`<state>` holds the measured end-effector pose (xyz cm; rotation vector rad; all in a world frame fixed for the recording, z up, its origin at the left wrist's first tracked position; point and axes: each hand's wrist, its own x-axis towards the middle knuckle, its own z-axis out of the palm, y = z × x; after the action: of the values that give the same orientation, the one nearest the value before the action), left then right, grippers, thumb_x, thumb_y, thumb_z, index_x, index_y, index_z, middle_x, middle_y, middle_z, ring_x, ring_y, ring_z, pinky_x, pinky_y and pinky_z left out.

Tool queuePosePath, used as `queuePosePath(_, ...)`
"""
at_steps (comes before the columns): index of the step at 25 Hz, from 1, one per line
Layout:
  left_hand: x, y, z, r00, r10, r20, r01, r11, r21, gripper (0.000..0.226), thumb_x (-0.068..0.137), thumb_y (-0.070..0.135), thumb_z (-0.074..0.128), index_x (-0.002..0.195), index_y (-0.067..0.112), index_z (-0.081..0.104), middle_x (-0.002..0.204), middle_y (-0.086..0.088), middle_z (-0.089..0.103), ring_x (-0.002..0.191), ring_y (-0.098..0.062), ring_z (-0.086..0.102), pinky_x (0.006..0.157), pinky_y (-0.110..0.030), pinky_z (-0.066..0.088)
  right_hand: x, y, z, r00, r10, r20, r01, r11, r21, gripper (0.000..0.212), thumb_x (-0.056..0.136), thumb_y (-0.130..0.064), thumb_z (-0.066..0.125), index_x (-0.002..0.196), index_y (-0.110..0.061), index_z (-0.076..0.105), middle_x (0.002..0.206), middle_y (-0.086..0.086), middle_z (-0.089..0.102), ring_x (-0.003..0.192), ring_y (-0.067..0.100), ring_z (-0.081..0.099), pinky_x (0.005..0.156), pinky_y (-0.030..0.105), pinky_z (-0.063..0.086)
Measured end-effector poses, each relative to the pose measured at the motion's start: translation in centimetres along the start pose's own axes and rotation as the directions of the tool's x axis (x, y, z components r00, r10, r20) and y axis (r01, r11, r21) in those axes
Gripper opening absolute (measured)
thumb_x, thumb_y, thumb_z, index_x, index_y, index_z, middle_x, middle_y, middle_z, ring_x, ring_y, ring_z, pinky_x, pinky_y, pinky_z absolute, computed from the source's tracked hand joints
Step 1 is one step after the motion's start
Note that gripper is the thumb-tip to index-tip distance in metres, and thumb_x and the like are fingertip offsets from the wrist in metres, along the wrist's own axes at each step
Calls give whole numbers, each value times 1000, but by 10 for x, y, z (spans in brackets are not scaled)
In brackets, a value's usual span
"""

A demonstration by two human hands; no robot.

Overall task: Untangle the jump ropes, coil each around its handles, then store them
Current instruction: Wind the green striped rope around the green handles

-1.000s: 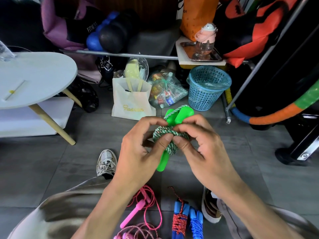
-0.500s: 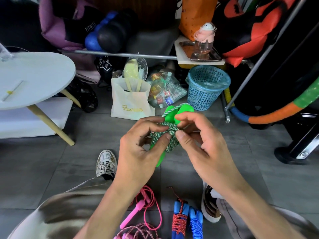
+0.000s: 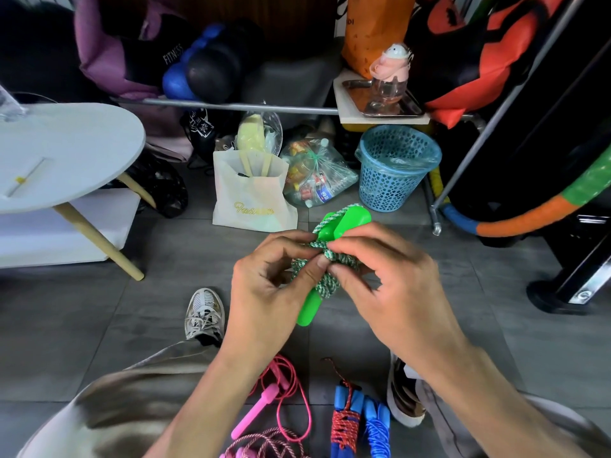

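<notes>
We're on the coiling step: left hand (image 3: 264,285) and right hand (image 3: 390,279) both pinch the green-handled jump rope (image 3: 325,276), held mid-scene above the floor. Next we'd tuck the end, probably.

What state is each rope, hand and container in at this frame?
green jump rope: coiled around its handles, held in both hands
left hand: grips the coil
right hand: pinches the cord
pink jump rope: loose on floor
blue-handled ropes: coiled, on floor
blue basket: upright, plastic-lined
</notes>
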<state>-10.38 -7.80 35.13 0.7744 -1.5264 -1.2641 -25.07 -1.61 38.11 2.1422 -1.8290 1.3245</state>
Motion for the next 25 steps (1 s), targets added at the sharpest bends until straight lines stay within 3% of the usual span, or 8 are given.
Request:
queuePosePath(2, 2, 4, -1, 998, -31, 49, 31, 999, -20, 10, 81, 6, 67, 88, 12, 71, 110, -11, 67, 103, -20, 67, 89, -36, 52, -1, -4, -2, 999, -19, -40, 17, 999, -45, 13, 85, -14, 73, 97, -8, 72, 93, 1, 68, 81, 18, 66, 67, 36, 55)
queuePosePath(4, 4, 10, -5, 989, -24, 146, 23, 1000, 10, 29, 79, 0, 66, 105, 12, 68, 116, -6, 65, 110, -15, 63, 94, -33, 50, -2, -10, -2, 997, -8, -76, 3, 998, -67, 11, 87, -15, 73, 95, -9, 71, 92, 0, 68, 77, 18, 66, 63, 35, 53)
queuePosePath(6, 3, 16, -3, 968, -83, 237, 78, 996, 33, 61, 72, -6, 71, 124, 21, 57, 116, 2, 63, 99, -9, 63, 83, -30, 52, -2, -12, -4, 994, 1, -106, -12, 995, -102, 9, 89, -15, 72, 95, -9, 70, 94, -1, 68, 76, 18, 66, 61, 33, 52)
queuePosePath(8, -1, 20, 6, 954, -180, 240, 173, 984, 47, 80, 69, -16, 71, 130, 29, 47, 106, 3, 64, 78, -8, 63, 66, -25, 54, -2, -12, -4, 995, 19, -97, -30, 993, -110, 8, 90, -16, 68, 93, -9, 67, 97, -1, 65, 75, 14, 64, 58, 30, 51)
queuePosePath(11, -3, 15, 13, 943, -284, 174, 277, 959, 64, 82, 69, -26, 57, 125, 33, 49, 78, -3, 64, 53, -11, 57, 47, -21, 47, -8, -15, 3, 999, -21, -31, 15, 979, -202, 8, 91, -15, 64, 89, -8, 63, 97, 1, 62, 70, 16, 60, 54, 31, 50)
queuePosePath(16, -5, 12, 12, 990, -122, 66, 92, 933, 348, 84, 72, -13, 59, 138, 34, 39, 93, 11, 69, 78, -9, 66, 71, -23, 53, -12, -14, 13, 988, -153, 18, 151, 936, -318, 9, 91, -12, 63, 85, -6, 64, 92, 8, 64, 82, 30, 58, 72, 44, 45)
queuePosePath(21, -3, 11, 17, 997, -57, 46, 27, 864, 503, 81, 77, 13, 61, 144, 40, 24, 104, 0, 67, 86, -27, 65, 72, -44, 53, -12, -16, 15, 985, -174, -11, 167, 958, -232, 10, 92, -7, 62, 83, -2, 64, 89, 11, 64, 82, 30, 58, 77, 42, 48)
queuePosePath(25, 5, 11, 15, 991, -77, 109, 26, 912, 410, 80, 79, 4, 64, 144, 34, 28, 98, 16, 67, 83, -3, 64, 70, -16, 47, -4, -18, 17, 995, 2, -103, -7, 999, -47, 10, 89, -10, 68, 85, -2, 65, 88, 7, 64, 82, 27, 57, 76, 39, 47)
